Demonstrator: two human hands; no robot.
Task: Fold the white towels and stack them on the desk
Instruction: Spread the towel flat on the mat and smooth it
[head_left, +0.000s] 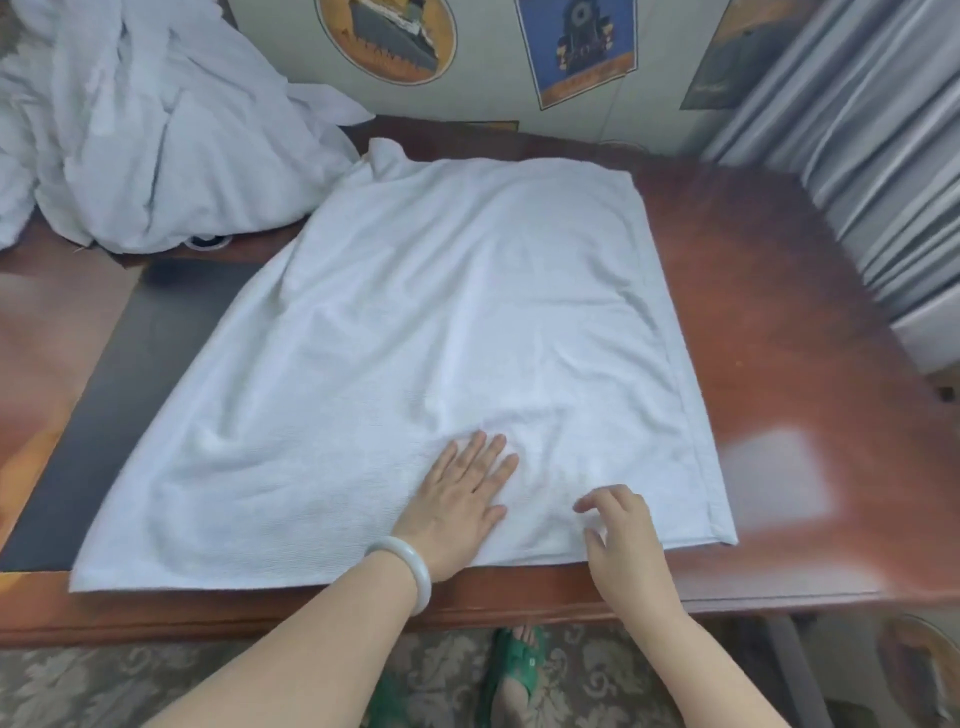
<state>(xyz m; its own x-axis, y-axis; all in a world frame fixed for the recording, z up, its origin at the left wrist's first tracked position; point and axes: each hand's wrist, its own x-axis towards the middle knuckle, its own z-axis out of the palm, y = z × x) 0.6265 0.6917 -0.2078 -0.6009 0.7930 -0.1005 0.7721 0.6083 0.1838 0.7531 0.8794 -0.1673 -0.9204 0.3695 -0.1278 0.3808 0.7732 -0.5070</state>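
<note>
Your two hands meet the near edge of the one white towel (441, 312) spread flat on the desk (779, 312). Your left hand (457, 499) lies flat, fingers spread, pressing the cloth. Your right hand (623, 530) curls loosely over it; whether it pinches cloth is unclear. One rumpled white heap (145, 130) sits at the far left.

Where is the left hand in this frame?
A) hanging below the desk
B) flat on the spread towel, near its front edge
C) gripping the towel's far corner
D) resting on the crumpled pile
B: the left hand lies palm down, fingers straight, on the towel close to its near edge, far from the pile at back left.
</note>
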